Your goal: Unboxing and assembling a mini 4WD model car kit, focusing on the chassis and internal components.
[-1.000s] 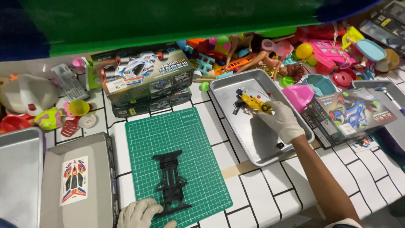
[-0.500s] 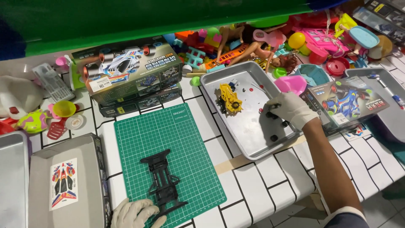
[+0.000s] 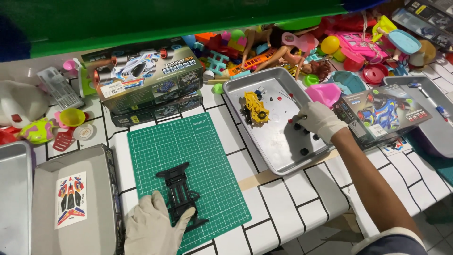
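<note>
Head view: gloved hands work over a tiled counter (image 3: 283,198).
Right hand (image 3: 320,120) pinches a small black wheel (image 3: 298,125) in the metal tray (image 3: 264,151); left hand (image 3: 152,225), fingers spread, steadies the black chassis (image 3: 180,194) on the green cutting mat (image 3: 207,160).

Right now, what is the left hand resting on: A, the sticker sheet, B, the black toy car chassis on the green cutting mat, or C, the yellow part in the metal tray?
B: the gloved left hand touches the black chassis on the green cutting mat.
</note>
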